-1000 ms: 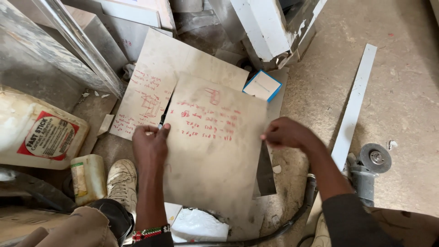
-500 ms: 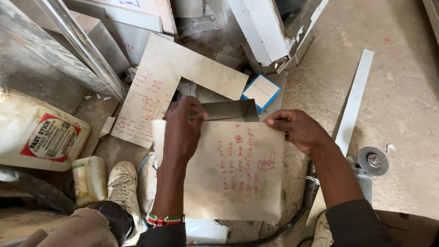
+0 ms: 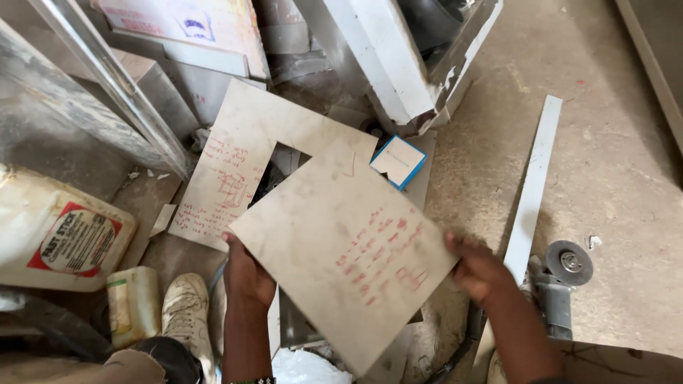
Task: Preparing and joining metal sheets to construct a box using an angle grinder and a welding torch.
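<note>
I hold a square beige tile point(image 3: 334, 242) with red handwriting, tilted like a diamond above the floor. My left hand point(image 3: 245, 274) grips its lower left edge from underneath. At the tile's right corner, my right hand point(image 3: 480, 267) holds the edge. Beneath and behind it lies an L-shaped cut tile point(image 3: 235, 171), also marked in red. A small blue-edged white square piece point(image 3: 398, 161) rests just beyond the held tile's upper right edge.
An angle grinder point(image 3: 558, 284) lies on the concrete at right, beside a long white strip point(image 3: 533, 185). A white sack point(image 3: 57, 235) and a plastic jug point(image 3: 131, 302) stand at left near my shoe point(image 3: 185, 313). White boards and tile stacks point(image 3: 398, 64) lean at the back.
The tile has been lifted and turned from square-on to a diamond angle. My left hand dropped from the tile's top edge to its lower left edge; a dark strip it touched is out of sight.
</note>
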